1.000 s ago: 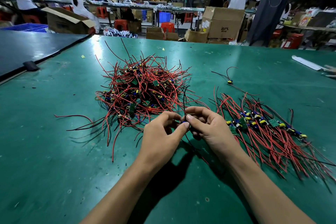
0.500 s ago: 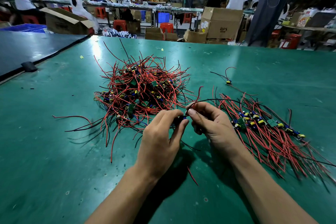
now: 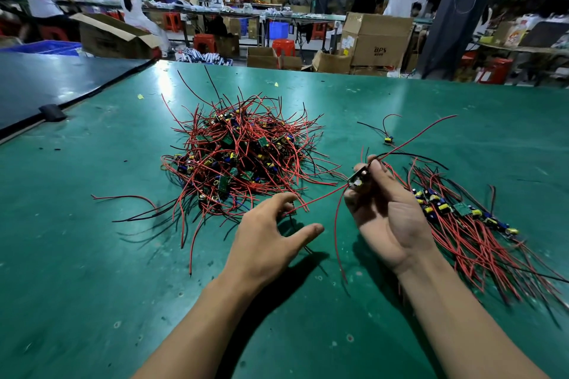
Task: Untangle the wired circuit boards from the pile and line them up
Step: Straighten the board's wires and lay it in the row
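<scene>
While the right hand (image 3: 388, 218) is turned palm up above the green bench (image 3: 92, 255), its thumb and fingers (image 3: 378, 172) pinch one small circuit board (image 3: 358, 179), held clear of the surface between the two heaps. Red leads run from that board: one arcs up and to the right, one hangs down toward the bench, and one stretches left to the left hand (image 3: 264, 237); a black lead curves off to the right. The left hand hovers palm down just beside the near edge of the pile (image 3: 240, 157), its fingers loosely spread and gripping nothing, the fingertips close to the stretched red lead; whether they touch it cannot be told. The pile is a dense knot of red and black wires with green boards and yellow and blue parts showing through, lying in the middle of the bench. To the right, just behind the right hand, a row (image 3: 455, 212) of separated boards lies side by side with the wires fanned toward the near edge. A lone board (image 3: 388, 140) sits apart, farther back. Cardboard boxes (image 3: 377, 40) and people stand beyond the bench.
</scene>
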`<state>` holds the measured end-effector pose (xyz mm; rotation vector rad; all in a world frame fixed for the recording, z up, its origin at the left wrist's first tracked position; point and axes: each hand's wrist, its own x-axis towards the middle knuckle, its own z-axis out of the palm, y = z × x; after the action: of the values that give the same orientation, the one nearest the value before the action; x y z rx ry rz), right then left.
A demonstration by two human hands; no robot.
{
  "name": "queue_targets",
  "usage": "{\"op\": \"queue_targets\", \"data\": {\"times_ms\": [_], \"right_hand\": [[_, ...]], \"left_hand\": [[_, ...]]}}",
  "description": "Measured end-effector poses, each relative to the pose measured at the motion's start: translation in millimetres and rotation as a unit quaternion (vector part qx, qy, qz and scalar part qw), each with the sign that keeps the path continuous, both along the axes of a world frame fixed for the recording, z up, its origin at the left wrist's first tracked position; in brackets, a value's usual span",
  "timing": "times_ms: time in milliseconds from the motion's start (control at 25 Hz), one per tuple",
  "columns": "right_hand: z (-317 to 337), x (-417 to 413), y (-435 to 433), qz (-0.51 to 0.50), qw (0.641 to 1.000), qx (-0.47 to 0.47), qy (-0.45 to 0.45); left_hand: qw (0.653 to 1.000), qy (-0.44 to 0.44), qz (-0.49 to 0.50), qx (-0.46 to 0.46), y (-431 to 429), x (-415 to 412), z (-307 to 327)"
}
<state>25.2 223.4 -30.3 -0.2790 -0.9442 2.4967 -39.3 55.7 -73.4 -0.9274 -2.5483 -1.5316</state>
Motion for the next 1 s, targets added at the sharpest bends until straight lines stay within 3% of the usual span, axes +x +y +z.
{"op": "queue_targets", "data": {"times_ms": [160,280,400,480,600,680,840,1000], "right_hand": [[-6,-2,-2,-0.016,0.991,0.076,-0.112],[-6,-1,6,-0.043,0.987,0.063,-0.144],[-2,4,12,0.018,0.983,0.086,-0.158],[-1,8,15,0.09,0.981,0.089,-0.144],[0,14,21,0.187,0.981,-0.034,-0.051],[-1,15,21,0.23,0.971,-0.065,-0.022],[-9,6,0,0.186,0.958,0.168,-0.141],[-21,-1,-25,0.132,0.951,0.233,-0.155]], "left_hand": [[0.999,0.02,-0.033,-0.012,-4,-3,2],[0.999,0.023,-0.032,-0.02,-8,-9,7],[1.0,0.016,-0.016,0.0,-8,-11,9],[0.999,-0.018,-0.011,0.035,-8,-13,9],[0.993,-0.082,-0.016,0.086,-8,-14,11],[0.988,-0.104,-0.015,0.113,-8,-13,13],[0.944,-0.252,-0.026,0.214,-1,-3,19],[0.935,-0.27,-0.066,0.22,7,10,18]]}}
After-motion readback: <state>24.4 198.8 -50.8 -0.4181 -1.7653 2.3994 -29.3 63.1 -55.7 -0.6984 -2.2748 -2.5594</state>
